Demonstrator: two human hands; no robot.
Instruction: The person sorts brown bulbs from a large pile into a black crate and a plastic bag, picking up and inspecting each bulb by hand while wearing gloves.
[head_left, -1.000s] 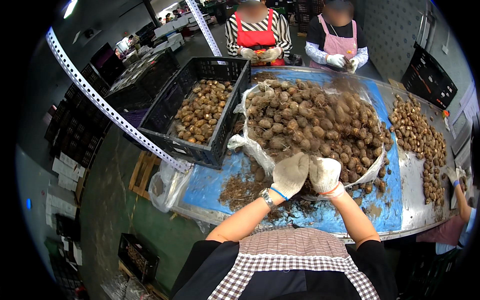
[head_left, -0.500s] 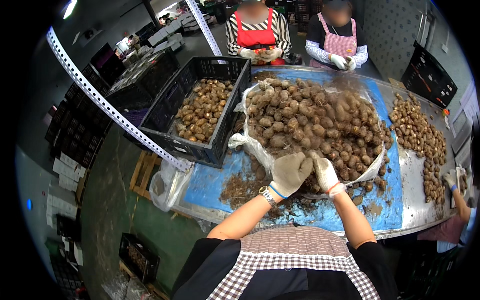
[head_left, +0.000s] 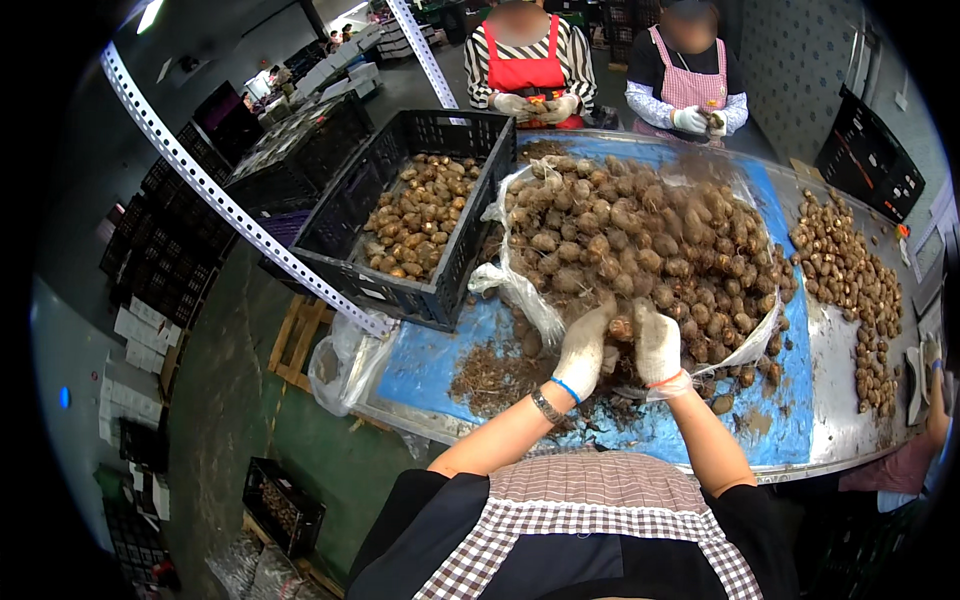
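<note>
Both my hands wear pale, soiled work gloves and meet at the near edge of a big heap of brown, hairy taro corms (head_left: 600,225). A single taro corm (head_left: 620,329) shows between them. My left hand (head_left: 586,345) closes on it from the left, with its fingertips partly hidden. My right hand (head_left: 656,345) is curled against its other side. The heap lies in an opened white sack (head_left: 528,298) on a blue sheet (head_left: 425,368). Loose roots and dirt (head_left: 490,378) are scattered left of my left wrist.
A black crate (head_left: 440,300) part-filled with cleaner corms stands at the left. More trimmed corms (head_left: 850,260) lie on the metal table (head_left: 835,400) at the right. Two gloved co-workers (head_left: 530,75) stand across the table; a perforated metal post (head_left: 215,205) slants at the left.
My hands have come apart slightly, and the corm now shows between them. The far-right co-worker now holds something brown. The whole view has shifted a little.
</note>
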